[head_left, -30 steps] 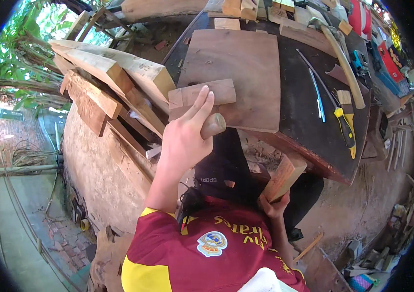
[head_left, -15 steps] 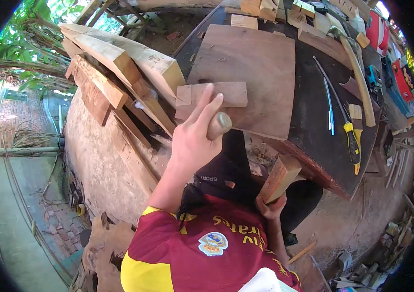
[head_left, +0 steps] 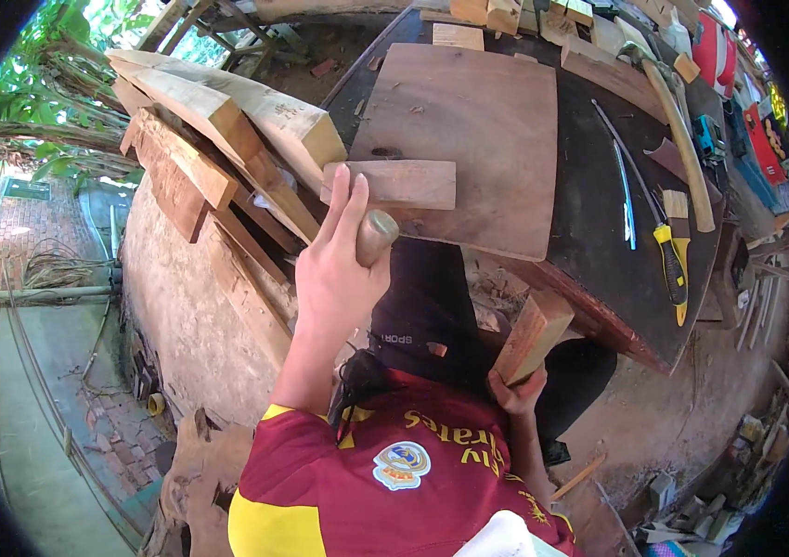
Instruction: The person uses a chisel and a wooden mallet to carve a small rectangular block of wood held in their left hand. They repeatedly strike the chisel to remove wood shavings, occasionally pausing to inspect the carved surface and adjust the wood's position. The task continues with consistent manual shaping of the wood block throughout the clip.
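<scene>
My left hand (head_left: 334, 269) is closed around a short round wooden handle (head_left: 376, 232), its index and middle fingers stretched forward to the left end of a rectangular wood block (head_left: 413, 184). That block lies on a square brown board (head_left: 469, 111) at the edge of the dark worktable (head_left: 599, 278). Whatever the handle joins is hidden under my hand. Lower down, below the table's edge, my right hand (head_left: 517, 395) grips an upright, slanted piece of reddish wood (head_left: 534, 334) by its lower end.
Long timber pieces (head_left: 218, 111) lean at left. On the table's right lie a yellow-black tool (head_left: 668, 265), a thin blue item (head_left: 625, 200), a long wooden-handled tool (head_left: 682, 148) and several offcuts (head_left: 599, 74). Scrap wood (head_left: 761, 427) sits on the ground at lower right.
My left hand and the round handle have moved left relative to the board and the block under the fingertips. My right hand keeps its grip. The whole view has shifted slightly.
</scene>
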{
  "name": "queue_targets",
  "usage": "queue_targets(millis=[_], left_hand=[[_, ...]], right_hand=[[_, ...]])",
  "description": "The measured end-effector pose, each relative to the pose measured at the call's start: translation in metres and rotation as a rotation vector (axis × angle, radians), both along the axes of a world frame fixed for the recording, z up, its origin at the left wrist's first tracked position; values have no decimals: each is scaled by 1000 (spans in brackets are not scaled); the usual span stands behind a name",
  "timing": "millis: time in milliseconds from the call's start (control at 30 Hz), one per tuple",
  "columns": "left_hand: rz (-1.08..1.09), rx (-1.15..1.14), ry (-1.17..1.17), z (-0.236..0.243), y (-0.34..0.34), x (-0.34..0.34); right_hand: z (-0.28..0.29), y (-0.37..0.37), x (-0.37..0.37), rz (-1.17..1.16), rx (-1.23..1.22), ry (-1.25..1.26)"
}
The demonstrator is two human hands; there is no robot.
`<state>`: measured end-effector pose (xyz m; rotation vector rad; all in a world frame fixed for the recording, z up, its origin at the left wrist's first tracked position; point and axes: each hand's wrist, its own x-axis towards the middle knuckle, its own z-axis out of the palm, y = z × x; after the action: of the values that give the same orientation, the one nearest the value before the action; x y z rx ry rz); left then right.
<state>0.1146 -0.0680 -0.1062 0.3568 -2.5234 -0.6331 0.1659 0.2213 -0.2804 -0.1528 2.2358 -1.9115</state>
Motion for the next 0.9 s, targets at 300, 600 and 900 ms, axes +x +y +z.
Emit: queue_targets(millis=[300,600,900], left_hand=[[-13,52,-12,3,-3,2],[5,350,269,36,-27,7],[-864,787,739,126,-52,9]], right_hand=[[-6,3,-1,29,62,115],[-2,-2,1,-19,52,45],[-14,-1,7,-76,-10,1]])
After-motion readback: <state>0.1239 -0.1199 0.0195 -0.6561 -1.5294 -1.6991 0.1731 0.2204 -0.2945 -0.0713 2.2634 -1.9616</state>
